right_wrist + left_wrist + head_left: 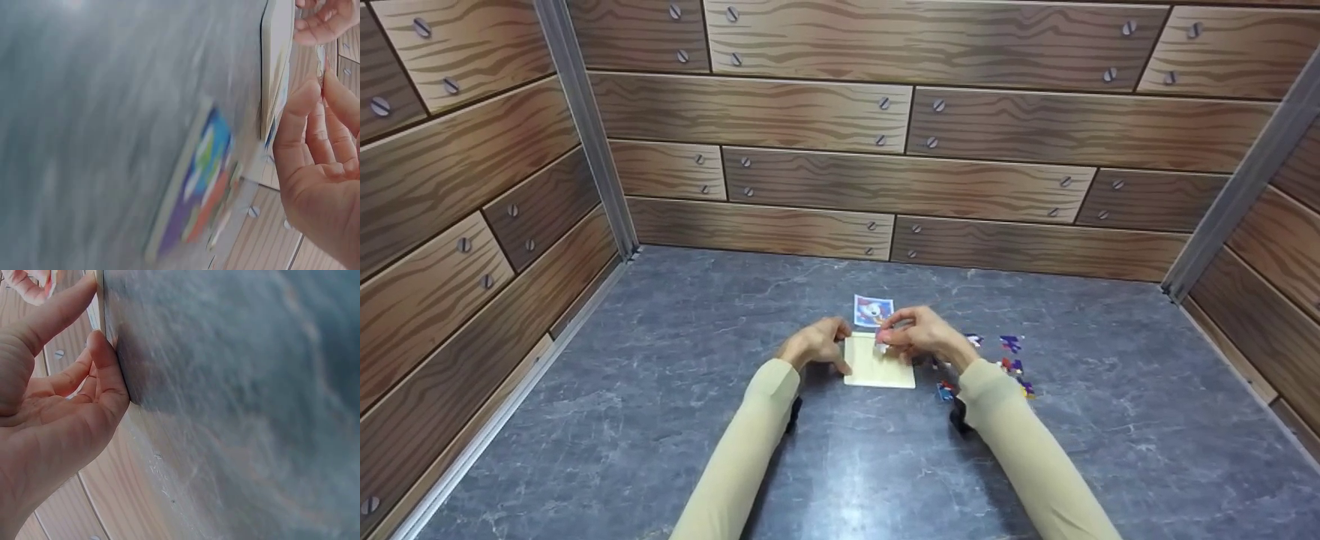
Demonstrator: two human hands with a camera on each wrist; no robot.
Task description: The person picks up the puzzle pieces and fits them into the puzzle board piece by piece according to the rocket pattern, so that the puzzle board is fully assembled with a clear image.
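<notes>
A pale, flat puzzle board (861, 371) lies on the table, with a raised rim along its sides. My left hand (819, 341) rests at its left edge, thumb (70, 304) and fingertips touching the edge a little apart. Over the board, my right hand (924, 334) pinches a small puzzle piece (321, 59) between thumb and index finger. The piece is tilted, seen almost edge-on in the right wrist view; its picture is mostly hidden by the fingers. Behind the board lies a small picture card (873, 309) with a white cartoon figure on it.
Several loose, colourful puzzle pieces (1011, 343) lie right of the board, partly hidden under the right forearm. One blue and red piece (945, 391) lies nearest to me. Wood-patterned walls (765, 225) enclose the grey marbled table (697, 315) at the back and sides.
</notes>
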